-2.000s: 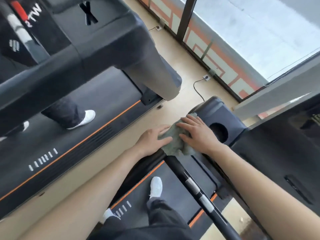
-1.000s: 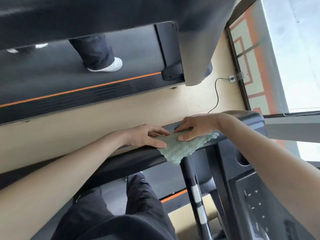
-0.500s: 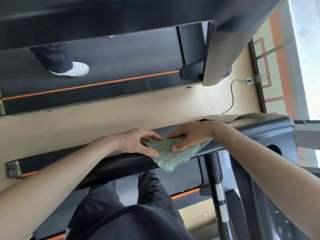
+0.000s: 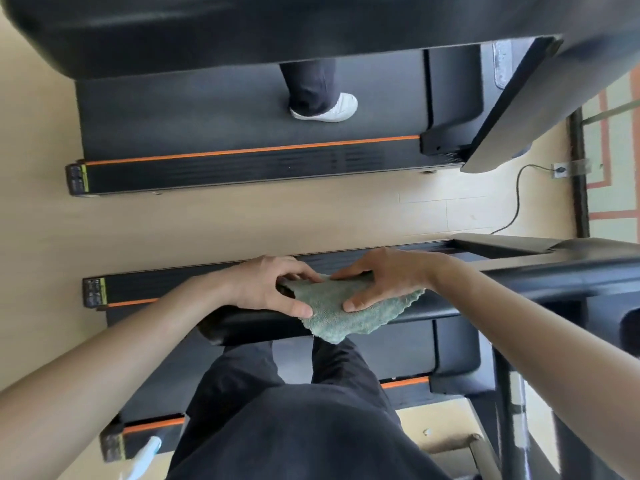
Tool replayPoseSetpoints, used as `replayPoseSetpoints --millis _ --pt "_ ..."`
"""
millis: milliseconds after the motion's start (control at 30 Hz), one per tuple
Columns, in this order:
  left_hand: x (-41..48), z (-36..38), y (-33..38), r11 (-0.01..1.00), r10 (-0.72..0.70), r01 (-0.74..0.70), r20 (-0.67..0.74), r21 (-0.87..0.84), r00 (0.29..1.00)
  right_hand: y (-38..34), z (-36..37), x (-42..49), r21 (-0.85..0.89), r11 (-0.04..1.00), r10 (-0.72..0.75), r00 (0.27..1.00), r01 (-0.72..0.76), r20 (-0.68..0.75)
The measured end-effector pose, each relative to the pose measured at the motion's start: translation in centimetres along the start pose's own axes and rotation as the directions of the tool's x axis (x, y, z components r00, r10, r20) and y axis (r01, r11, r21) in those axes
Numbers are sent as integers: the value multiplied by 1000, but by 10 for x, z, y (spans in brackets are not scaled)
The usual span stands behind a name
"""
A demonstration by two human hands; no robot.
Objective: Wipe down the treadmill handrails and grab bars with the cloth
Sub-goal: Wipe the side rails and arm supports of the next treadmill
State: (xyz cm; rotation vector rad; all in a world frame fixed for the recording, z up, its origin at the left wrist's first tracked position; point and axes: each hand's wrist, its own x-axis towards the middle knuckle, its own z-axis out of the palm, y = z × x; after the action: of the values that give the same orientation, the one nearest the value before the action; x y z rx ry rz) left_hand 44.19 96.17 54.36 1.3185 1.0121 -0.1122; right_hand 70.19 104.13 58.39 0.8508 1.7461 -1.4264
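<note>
A green cloth [image 4: 341,315] is draped over the black handrail [image 4: 249,323] of the treadmill I stand on, near the rail's free end. My left hand [image 4: 265,287] grips the cloth's left edge, thumb in front and fingers over the top of the rail. My right hand [image 4: 384,278] holds the cloth's right part around the rail, thumb pressed on its front face. A corner of the cloth hangs below the rail. The rail runs right toward the console.
A second treadmill [image 4: 249,168] stands across a strip of beige floor, with another person's leg and white shoe [image 4: 329,110] on its belt. A power cable [image 4: 517,202] runs to a floor socket by the window wall. A black-and-silver grab bar [image 4: 516,403] stands at lower right.
Both hands and the cloth slid left along the handrail toward its free end. My view swung left, showing more of both treadmill decks. The other person's foot moved on the far belt.
</note>
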Motion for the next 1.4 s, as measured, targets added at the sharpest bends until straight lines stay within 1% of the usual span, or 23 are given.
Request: replayPoseSetpoints --millis 200,267,433,533,667,733,800,867,900,967,1000,1067,1133,1233,1300,1400 --pt "-46 -6 -39 994 -16 26 -91 110 996 -47 10 29 -11 999 -34 999 34 15" --pt "-60 -6 -52 993 -22 36 -126 111 992 -61 12 38 -20 999 -32 999 32 26" --pt "-87 -2 -80 999 -11 18 -230 31 973 -95 20 59 -53 998 -18 1000 19 21" --pt "-99 5 -98 996 0 -25 -293 -83 956 -113 25 69 -62 998 -18 1000 18 3" --pt "-109 23 -118 966 17 -122 -418 -226 908 -136 32 76 -109 994 -22 999 18 -33" --pt "-113 36 -125 949 14 -165 -487 -268 873 -148 40 77 -163 987 -21 996 7 -83" --pt "-116 49 -131 931 7 -209 -558 -299 830 -158 50 77 -262 965 -32 987 -11 -159" --pt "-119 58 -134 921 8 -246 -618 -301 786 -166 62 74 -383 923 -76 963 -30 -259" --pt "-121 62 -135 924 17 -258 -642 -284 766 -170 71 73 -425 904 -119 938 -33 -325" --pt "-127 66 -134 931 46 -276 -673 -240 738 -174 92 70 -486 874 -223 859 -33 -460" --pt "-129 67 -133 932 63 -287 -680 -222 730 -173 104 69 -511 858 -271 803 -49 -531" --pt "-135 69 -131 935 97 -301 -684 -186 723 -167 126 69 -523 847 -337 664 -96 -668" --pt "-137 70 -128 943 130 -302 -681 -140 721 -161 145 68 -518 844 -369 549 -141 -750" --pt "-136 67 -119 948 195 -315 -681 -55 706 -151 167 57 -488 846 -369 425 -214 -827" --pt "-131 63 -109 945 275 -323 -679 58 680 -141 180 47 -441 862 -337 366 -249 -867" --pt "-120 58 -89 926 374 -304 -650 223 662 -125 196 36 -343 894 -264 280 -286 -923"
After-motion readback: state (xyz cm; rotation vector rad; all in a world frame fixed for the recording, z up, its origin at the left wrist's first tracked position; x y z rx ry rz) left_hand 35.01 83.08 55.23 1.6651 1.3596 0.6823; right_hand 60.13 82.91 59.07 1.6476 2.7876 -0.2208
